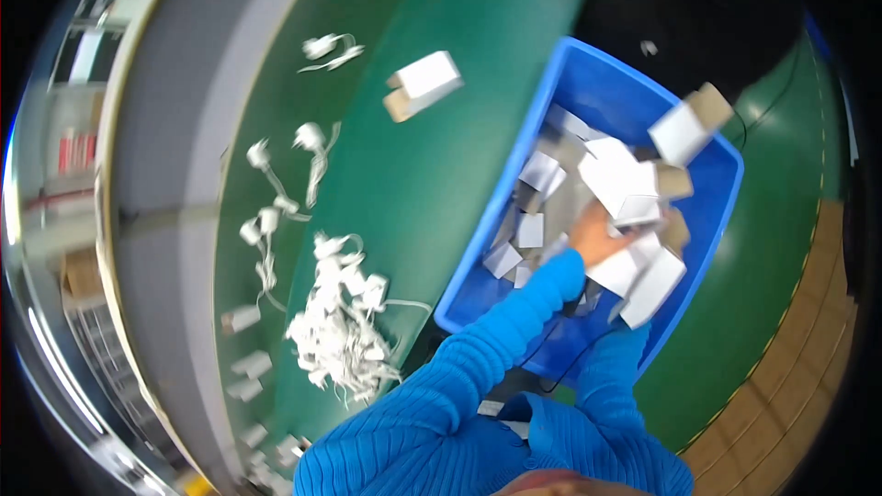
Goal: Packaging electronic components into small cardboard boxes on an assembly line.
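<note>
Inside a blue plastic bin (439, 320) lie many small white cardboard boxes, several with brown flaps standing up. My left hand (595, 237) is down among them, its fingers closed round a white box (617, 268) and partly covered by it. The right arm, in a blue knitted sleeve, reaches over the bin's near edge. Its hand is hidden under a white box (654, 288) that leans over the cuff, so its fingers do not show. Another white box with a brown open flap (678, 134) sticks up at the bin's right side.
On the green table to my left are a heap of white chargers with cables (340, 335), several loose ones, and a single white box (430, 78). A grey belt or ledge (184, 129) runs beyond. A dark-clothed person (698, 9) is at the bin's far end.
</note>
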`<state>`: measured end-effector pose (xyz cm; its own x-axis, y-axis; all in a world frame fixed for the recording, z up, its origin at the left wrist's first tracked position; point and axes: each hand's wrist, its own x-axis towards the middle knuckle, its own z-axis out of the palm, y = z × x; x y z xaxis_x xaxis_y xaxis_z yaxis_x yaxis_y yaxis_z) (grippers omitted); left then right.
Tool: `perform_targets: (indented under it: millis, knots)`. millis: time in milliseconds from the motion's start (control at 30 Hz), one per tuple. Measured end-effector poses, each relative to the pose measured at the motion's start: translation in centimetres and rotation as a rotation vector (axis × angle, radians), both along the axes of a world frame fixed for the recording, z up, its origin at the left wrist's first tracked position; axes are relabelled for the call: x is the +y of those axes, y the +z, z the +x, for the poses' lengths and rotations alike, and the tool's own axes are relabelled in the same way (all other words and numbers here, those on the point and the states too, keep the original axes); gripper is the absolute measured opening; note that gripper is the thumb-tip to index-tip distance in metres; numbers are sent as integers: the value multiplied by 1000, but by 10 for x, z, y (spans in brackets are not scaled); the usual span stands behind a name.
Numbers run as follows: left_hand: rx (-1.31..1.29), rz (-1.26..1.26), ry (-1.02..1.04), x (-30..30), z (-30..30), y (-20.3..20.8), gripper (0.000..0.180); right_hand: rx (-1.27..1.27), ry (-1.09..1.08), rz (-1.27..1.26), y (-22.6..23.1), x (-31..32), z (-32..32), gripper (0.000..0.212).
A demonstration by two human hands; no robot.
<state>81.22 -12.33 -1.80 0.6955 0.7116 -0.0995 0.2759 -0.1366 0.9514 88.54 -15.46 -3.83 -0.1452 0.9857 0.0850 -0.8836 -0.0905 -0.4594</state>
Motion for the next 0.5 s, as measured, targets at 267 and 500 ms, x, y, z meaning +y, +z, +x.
perform_targets:
  millis: [267, 500]
  knots:
    - [-366, 134, 321, 58, -93, 201, 90, -101, 39, 183, 156, 104, -110, 47]
    - [20, 315, 881, 211, -350, 170, 47, -575, -113, 97, 204, 240, -206, 42]
